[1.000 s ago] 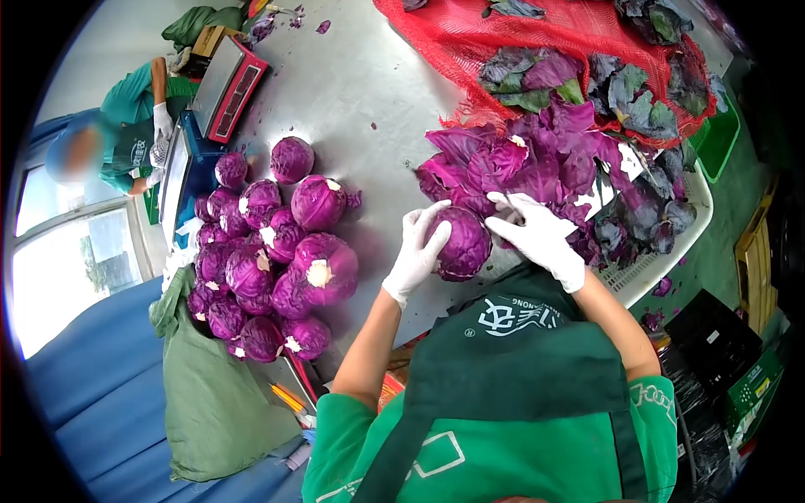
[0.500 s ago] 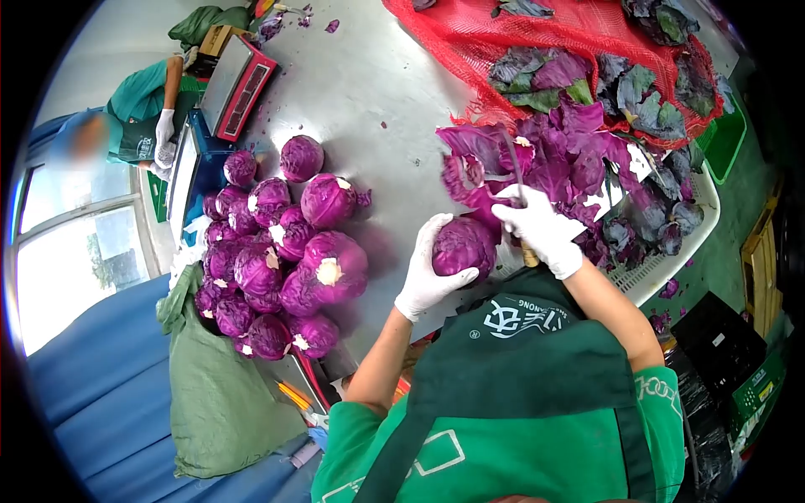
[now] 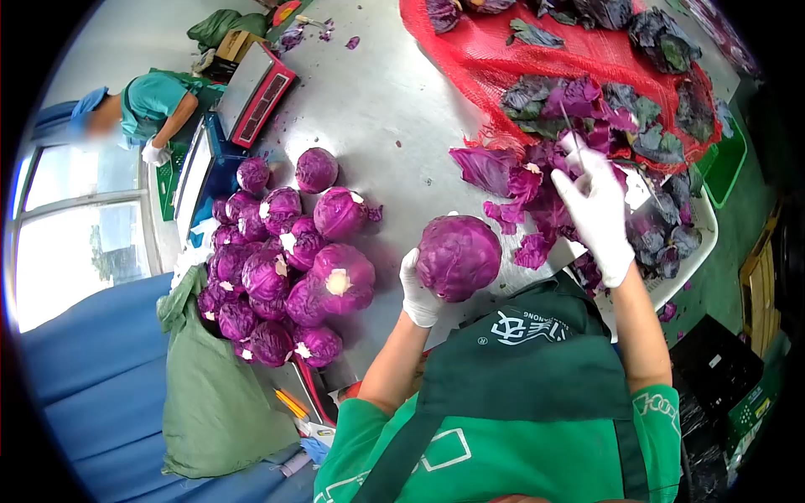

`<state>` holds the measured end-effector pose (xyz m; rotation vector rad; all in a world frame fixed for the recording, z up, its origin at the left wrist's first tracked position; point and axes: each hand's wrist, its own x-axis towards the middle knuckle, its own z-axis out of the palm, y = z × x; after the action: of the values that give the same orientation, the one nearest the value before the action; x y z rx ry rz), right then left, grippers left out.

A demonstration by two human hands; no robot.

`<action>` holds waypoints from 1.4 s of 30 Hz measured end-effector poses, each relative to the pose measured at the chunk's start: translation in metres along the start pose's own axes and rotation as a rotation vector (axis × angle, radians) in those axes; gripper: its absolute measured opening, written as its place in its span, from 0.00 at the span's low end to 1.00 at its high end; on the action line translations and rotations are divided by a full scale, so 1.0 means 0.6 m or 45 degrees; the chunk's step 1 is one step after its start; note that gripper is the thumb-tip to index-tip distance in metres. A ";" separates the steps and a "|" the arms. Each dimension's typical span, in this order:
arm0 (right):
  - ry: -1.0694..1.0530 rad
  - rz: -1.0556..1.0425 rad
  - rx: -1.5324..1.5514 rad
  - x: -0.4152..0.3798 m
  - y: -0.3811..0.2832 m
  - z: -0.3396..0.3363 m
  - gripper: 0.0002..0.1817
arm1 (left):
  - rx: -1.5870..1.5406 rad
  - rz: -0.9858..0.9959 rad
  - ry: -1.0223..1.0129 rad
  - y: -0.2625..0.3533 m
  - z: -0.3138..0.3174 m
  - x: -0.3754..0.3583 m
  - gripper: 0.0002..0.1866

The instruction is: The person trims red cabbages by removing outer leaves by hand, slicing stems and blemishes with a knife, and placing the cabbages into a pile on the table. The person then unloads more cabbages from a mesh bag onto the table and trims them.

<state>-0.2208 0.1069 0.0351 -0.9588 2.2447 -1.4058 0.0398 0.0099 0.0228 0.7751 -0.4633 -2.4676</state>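
My left hand (image 3: 419,290), in a white glove, holds a round red cabbage (image 3: 459,258) from its left side, raised over the metal table. My gloved right hand (image 3: 597,210) is apart from it on the right, above a heap of loose purple leaves (image 3: 549,205). A thin knife blade (image 3: 566,119) sticks out past its fingers; the handle is hidden in the hand. Left of the cabbage, several trimmed red cabbages (image 3: 267,275) are piled together, some with pale cut stems showing.
Red mesh sacking (image 3: 453,71) with dark outer leaves lies at the back right. A white basket (image 3: 700,243) of leaves stands at right. A scale (image 3: 251,96) sits at back left, near a co-worker (image 3: 155,109). A green sack (image 3: 218,386) hangs at the left edge.
My right hand has moved right and away from the cabbage with the knife. My left hand has lifted the cabbage closer. Loose leaves now lie where they were bunched beside it.
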 end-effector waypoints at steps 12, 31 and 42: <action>-0.551 -0.141 0.186 -0.065 -0.011 0.062 0.09 | 0.994 0.677 0.320 0.256 0.013 0.059 0.37; -0.792 0.008 0.697 -0.068 0.079 0.188 0.41 | 2.833 -0.083 1.512 0.598 -0.194 0.275 0.56; 0.139 0.404 0.540 -0.087 0.217 -0.051 0.36 | 3.054 1.540 -0.135 0.366 0.184 0.408 0.49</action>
<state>-0.2488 0.2009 -0.0699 -0.3794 1.9386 -1.7117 -0.1202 -0.2871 0.1033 0.4902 -2.6901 0.1247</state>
